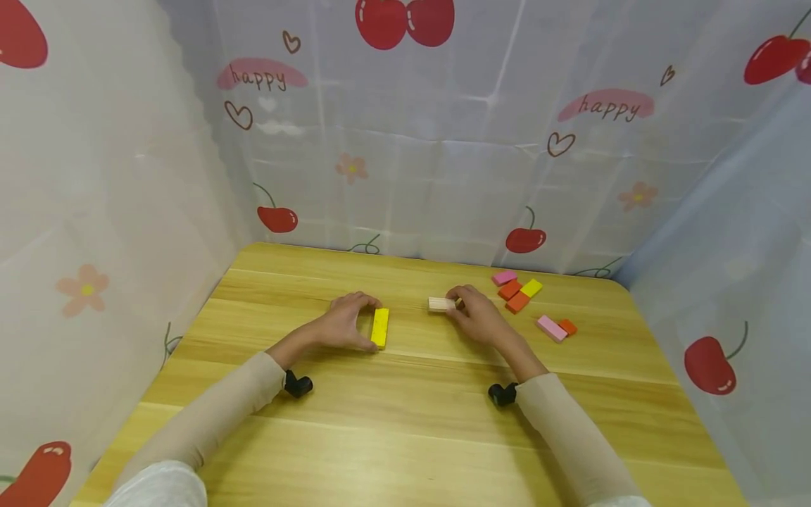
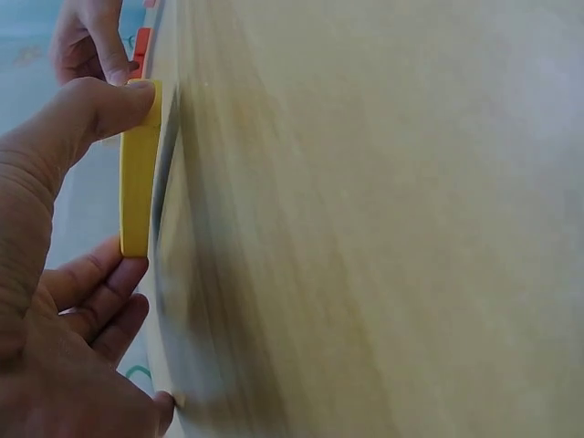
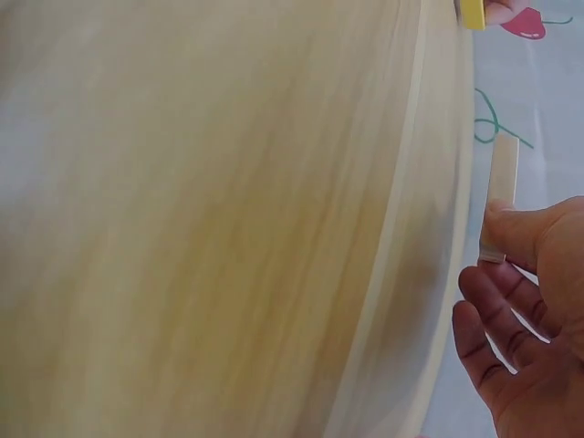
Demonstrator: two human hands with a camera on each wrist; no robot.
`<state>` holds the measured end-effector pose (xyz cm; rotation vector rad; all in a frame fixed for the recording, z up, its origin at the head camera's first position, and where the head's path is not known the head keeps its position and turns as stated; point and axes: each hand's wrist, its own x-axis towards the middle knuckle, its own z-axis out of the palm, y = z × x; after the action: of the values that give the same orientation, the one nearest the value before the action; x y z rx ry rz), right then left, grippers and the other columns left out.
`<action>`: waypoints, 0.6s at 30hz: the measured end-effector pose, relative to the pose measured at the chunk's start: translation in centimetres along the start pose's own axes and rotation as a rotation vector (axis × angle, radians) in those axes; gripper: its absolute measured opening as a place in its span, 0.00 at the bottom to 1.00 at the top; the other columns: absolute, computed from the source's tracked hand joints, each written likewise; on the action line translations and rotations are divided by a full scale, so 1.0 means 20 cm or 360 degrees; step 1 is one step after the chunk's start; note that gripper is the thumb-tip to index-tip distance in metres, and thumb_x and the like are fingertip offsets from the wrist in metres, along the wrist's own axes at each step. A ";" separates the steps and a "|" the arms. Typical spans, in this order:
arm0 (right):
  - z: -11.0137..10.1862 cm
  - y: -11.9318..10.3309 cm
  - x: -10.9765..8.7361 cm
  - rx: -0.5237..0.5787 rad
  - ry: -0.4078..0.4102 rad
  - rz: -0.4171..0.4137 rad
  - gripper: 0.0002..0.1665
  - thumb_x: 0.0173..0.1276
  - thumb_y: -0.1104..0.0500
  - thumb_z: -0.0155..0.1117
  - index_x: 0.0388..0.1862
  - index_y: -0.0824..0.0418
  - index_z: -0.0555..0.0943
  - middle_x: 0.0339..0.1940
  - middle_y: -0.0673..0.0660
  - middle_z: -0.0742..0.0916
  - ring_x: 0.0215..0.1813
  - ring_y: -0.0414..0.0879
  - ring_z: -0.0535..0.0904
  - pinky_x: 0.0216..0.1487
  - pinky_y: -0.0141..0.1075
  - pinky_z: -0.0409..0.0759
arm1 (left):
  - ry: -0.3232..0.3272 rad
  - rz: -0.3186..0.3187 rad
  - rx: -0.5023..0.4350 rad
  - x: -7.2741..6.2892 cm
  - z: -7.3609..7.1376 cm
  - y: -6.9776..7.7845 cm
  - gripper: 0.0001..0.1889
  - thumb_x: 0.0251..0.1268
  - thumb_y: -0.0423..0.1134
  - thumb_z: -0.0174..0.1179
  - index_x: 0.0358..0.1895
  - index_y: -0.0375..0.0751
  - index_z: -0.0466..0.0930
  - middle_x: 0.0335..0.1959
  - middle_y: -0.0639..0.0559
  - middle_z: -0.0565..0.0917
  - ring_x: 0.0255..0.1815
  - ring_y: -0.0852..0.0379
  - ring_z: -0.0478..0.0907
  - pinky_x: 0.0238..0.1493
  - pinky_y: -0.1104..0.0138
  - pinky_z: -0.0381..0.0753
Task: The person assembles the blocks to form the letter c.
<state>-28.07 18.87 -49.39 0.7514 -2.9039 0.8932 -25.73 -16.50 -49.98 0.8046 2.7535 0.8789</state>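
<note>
My left hand (image 1: 345,322) pinches a bright yellow wooden block (image 1: 380,328) by its two ends, thumb at the near end and fingers at the far one. In the left wrist view a seam crosses the yellow piece (image 2: 138,192) close to the thumb; I cannot tell whether it is more than one block. To the right, my right hand (image 1: 476,317) grips one end of a plain, pale wooden block (image 1: 438,304) between thumb and fingers. Its free end points left, toward the yellow piece, with a gap between them. The right wrist view also shows the pale block (image 3: 504,173).
Right of my right hand lie loose blocks: a pink one (image 1: 505,278), orange-red ones (image 1: 517,302), a yellow one (image 1: 531,288), then another pink (image 1: 552,329) touching a small orange one (image 1: 567,327). A cherry-print curtain (image 1: 431,183) hangs behind the wooden table (image 1: 393,436).
</note>
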 end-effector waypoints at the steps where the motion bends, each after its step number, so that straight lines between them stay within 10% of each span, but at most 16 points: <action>1: 0.00 0.00 0.01 -0.0001 -0.0005 -0.0003 0.15 0.81 0.59 0.66 0.62 0.62 0.81 0.56 0.62 0.85 0.54 0.55 0.87 0.58 0.52 0.87 | 0.0003 0.0005 0.0011 0.00 0.00 -0.01 0.48 0.47 0.58 0.84 0.72 0.44 0.75 0.67 0.49 0.81 0.73 0.44 0.74 0.77 0.37 0.60; 18: 0.08 -0.05 0.09 -0.0002 -0.0066 -0.0072 0.14 0.80 0.59 0.67 0.61 0.60 0.82 0.51 0.59 0.86 0.48 0.51 0.82 0.56 0.48 0.83 | -0.0029 0.0008 -0.0006 -0.04 0.00 -0.02 0.49 0.50 0.61 0.82 0.76 0.47 0.73 0.72 0.48 0.79 0.77 0.41 0.69 0.79 0.34 0.54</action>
<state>-29.05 16.44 -49.83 0.8423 -2.9094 0.8819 -25.16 -17.12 -50.24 0.8148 2.7346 0.8728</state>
